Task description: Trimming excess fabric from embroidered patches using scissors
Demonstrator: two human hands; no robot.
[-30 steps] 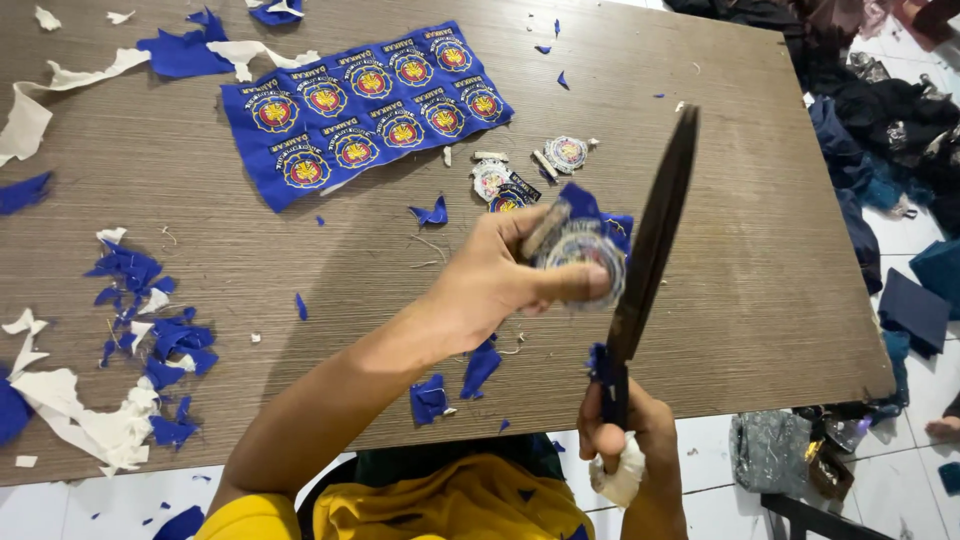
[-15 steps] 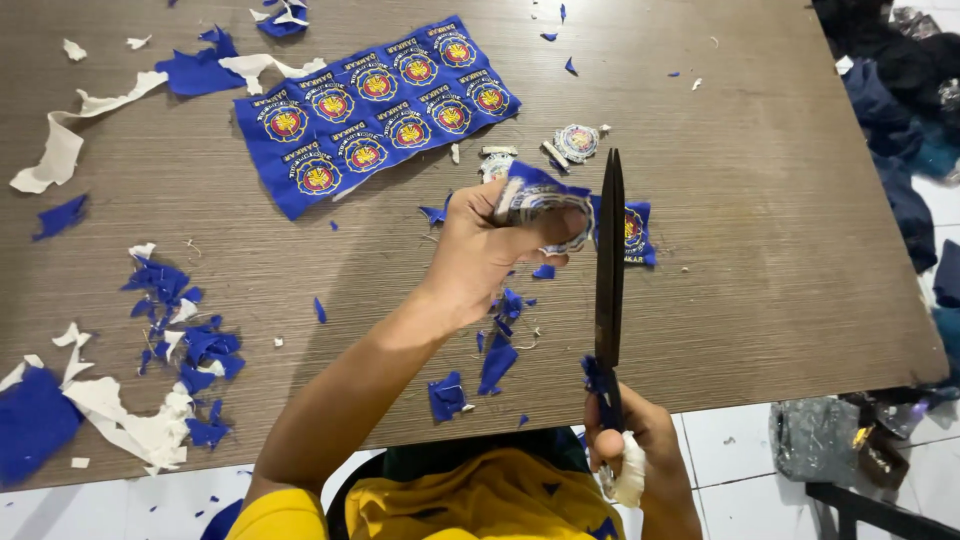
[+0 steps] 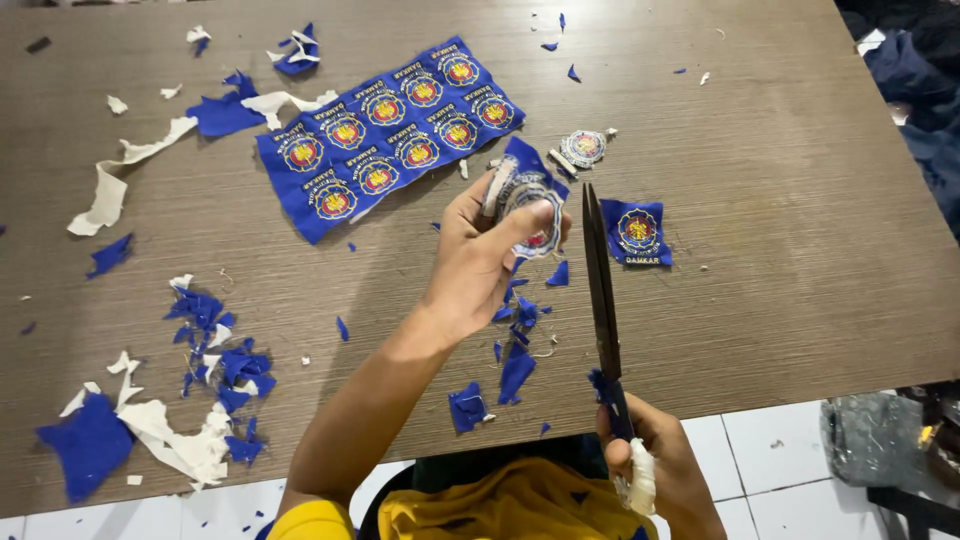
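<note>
Left hand [image 3: 478, 262]: raised above table [image 3: 800, 250], fingers and thumb pinched on a round embroidered patch [image 3: 530, 205] w/ blue cloth still attached at its far edge. Patch sits approx. centre of scene, just left of the scissor blades.

Right hand [image 3: 655, 455]: at near edge, clenched around handles of black scissors [image 3: 600, 290]. Blades point away from the person, nearly closed, tips close to patch; contact cannot be told. A white wrap shows on one finger.

On table: blue fabric sheet [image 3: 390, 135] w/ two rows of uncut patches, far left of centre. Single square-cut patch [image 3: 635, 232] right of blades. Finished round patch [image 3: 583, 147] beyond it. Blue and white offcuts [image 3: 215, 350] near left.
</note>
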